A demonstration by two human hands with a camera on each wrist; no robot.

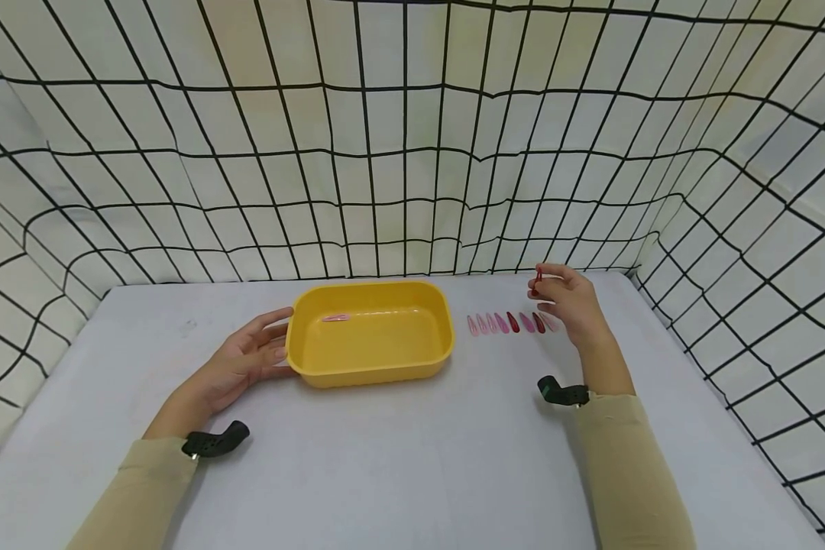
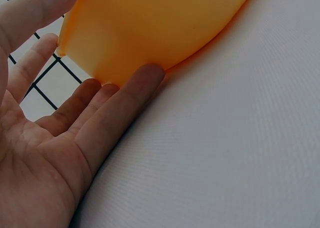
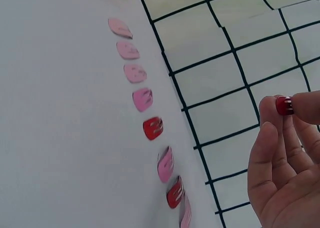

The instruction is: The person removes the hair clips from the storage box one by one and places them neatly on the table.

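Note:
Between thumb and fingertips, my right hand (image 1: 569, 302) pinches a red snap hair clip (image 3: 284, 105), raised above the far end of a row of clips. The row on the white table holds pale pink clips (image 1: 482, 324), pink ones (image 1: 501, 322) and red ones (image 1: 513, 321), lying side by side. A pale pink clip (image 3: 185, 211) at the right end lies slanted against a dark red clip (image 3: 175, 192). My left hand (image 1: 244, 359) rests its extended fingers against the left wall of a yellow tray (image 1: 371, 377). Inside the tray lies one pink clip (image 1: 336, 318).
Black wire mesh (image 1: 406, 176) over pale sheeting rises behind the table (image 1: 412, 466) and along both sides. A dark band (image 1: 216, 441) circles the left wrist, and another band (image 1: 562, 393) the right. The tray stands left of the clip row.

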